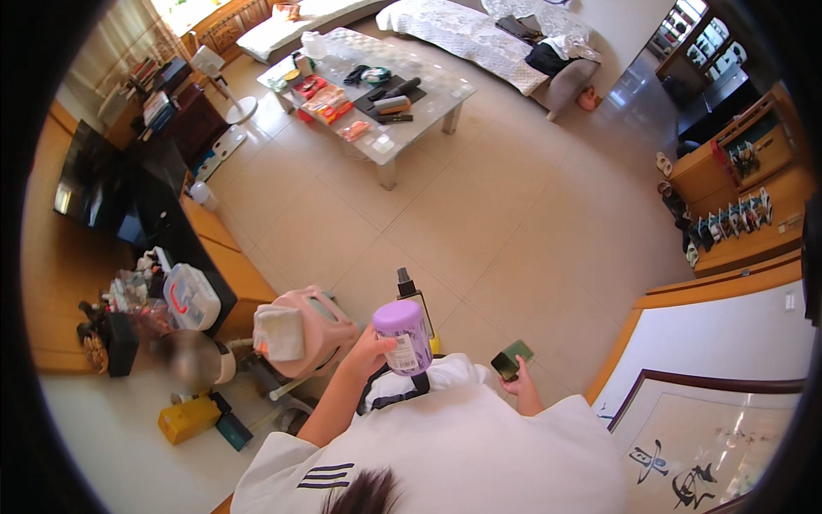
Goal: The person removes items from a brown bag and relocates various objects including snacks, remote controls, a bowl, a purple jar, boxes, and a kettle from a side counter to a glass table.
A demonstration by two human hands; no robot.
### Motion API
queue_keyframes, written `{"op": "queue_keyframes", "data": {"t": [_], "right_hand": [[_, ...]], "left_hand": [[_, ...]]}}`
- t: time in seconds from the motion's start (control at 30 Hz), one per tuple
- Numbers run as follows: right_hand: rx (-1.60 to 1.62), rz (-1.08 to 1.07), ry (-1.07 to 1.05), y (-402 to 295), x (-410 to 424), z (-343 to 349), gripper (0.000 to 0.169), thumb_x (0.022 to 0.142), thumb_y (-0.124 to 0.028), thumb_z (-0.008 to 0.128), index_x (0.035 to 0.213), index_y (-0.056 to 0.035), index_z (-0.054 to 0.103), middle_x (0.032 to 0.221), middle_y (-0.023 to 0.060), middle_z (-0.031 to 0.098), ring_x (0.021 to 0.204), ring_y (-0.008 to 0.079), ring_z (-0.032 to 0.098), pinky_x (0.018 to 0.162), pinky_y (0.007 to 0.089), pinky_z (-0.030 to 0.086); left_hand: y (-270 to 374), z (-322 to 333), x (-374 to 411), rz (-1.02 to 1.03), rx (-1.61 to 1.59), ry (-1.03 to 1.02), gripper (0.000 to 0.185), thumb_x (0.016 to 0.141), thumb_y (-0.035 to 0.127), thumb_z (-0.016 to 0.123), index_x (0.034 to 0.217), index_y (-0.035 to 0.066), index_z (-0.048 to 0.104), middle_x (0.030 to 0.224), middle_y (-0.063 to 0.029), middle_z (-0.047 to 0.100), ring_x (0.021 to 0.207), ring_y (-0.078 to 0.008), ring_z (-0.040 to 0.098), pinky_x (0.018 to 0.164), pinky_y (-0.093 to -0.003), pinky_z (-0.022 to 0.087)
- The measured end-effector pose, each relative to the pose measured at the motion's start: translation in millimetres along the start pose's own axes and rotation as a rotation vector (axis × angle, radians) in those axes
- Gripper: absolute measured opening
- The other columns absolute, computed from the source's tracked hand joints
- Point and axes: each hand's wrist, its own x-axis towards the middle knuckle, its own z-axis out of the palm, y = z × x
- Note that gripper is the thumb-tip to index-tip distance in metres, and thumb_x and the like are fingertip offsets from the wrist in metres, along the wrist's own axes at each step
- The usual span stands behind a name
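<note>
My left hand (367, 354) grips a lilac plastic canister (402, 337) with a rounded lid and a label bearing writing. Just behind the canister rises a bottle with a black spray-type top (406, 286); its lower part is hidden, and I cannot tell whether it is held. A bit of something yellow (436, 344) shows beside it. Out to the right, my right hand (521, 383) holds a flat, glossy dark-green object (512, 360), which looks like a smartphone. Both hands are in front of my white shirt (449, 443).
A pink plastic stool (314, 337) with a white cloth (280, 332) is at my left, near a cabinet (212, 225) bearing a clear lidded box (191, 297). Ahead stand a cluttered coffee table (443, 87) and a sofa (443, 29). A shoe rack (735, 221) lies right.
</note>
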Motion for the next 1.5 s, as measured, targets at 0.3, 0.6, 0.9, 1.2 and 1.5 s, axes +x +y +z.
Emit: {"op": "queue_keyframes", "data": {"t": [0.3, 0.6, 0.9, 1.2, 1.5], "right_hand": [[0.078, -0.004, 0.007, -94.7, 18.6, 111.7, 0.064, 0.063, -0.053, 0.077, 0.106, -0.0118, 0.052, 0.099, 0.0052, 0.051, 0.089, 0.0216, 0.049, 0.076, 0.0375, 0.047], [-0.101, -0.028, -0.027, -164.0, -23.7, 311.7, 0.068, 0.064, -0.049, 0.078, 0.111, -0.0089, 0.049, 0.105, 0.0062, 0.051, 0.097, 0.022, 0.049, 0.083, 0.0391, 0.045], [-0.301, -0.075, -0.116, -310.6, 14.4, 530.4, 0.05, 0.068, -0.05, 0.076, 0.101, -0.0172, 0.058, 0.094, 0.0035, 0.059, 0.088, 0.0208, 0.056, 0.076, 0.0404, 0.049], [-0.598, -0.151, -0.245, -472.5, 104.6, 858.0, 0.074, 0.068, -0.052, 0.074, 0.129, -0.022, 0.045, 0.13, 0.0022, 0.049, 0.118, 0.02, 0.044, 0.099, 0.0468, 0.035], [-0.639, -0.32, -0.16, -506.3, 226.2, 1094.6, 0.079, 0.073, -0.04, 0.077, 0.135, -0.0104, 0.038, 0.138, 0.0092, 0.038, 0.124, 0.0277, 0.039, 0.103, 0.0507, 0.031]], "left_hand": [[53.1, -0.8, 146.4, -0.111, -0.021, -0.051, 0.096, 0.061, 0.038, 0.082, 0.135, 0.003, 0.032, 0.118, -0.0103, 0.051, 0.108, -0.0206, 0.054, 0.091, -0.0378, 0.046], [201.9, -39.0, 318.0, -0.009, 0.043, -0.109, 0.087, 0.062, 0.041, 0.08, 0.129, 0.002, 0.041, 0.119, -0.0094, 0.052, 0.103, -0.0188, 0.056, 0.087, -0.0354, 0.048], [313.6, -72.0, 437.7, -0.057, 0.032, -0.016, 0.095, 0.056, 0.04, 0.084, 0.131, 0.004, 0.036, 0.118, -0.0076, 0.051, 0.107, -0.0186, 0.053, 0.09, -0.0356, 0.045], [350.4, -97.4, 559.4, 0.006, 0.062, 0.351, 0.095, 0.051, 0.046, 0.085, 0.126, 0.003, 0.045, 0.113, -0.0043, 0.054, 0.103, -0.0155, 0.055, 0.086, -0.0313, 0.047], [382.3, -110.3, 692.7, 0.067, 0.079, 0.702, 0.092, 0.051, 0.052, 0.083, 0.12, 0.002, 0.05, 0.124, -0.008, 0.045, 0.112, -0.0179, 0.046, 0.093, -0.0326, 0.039]]}}
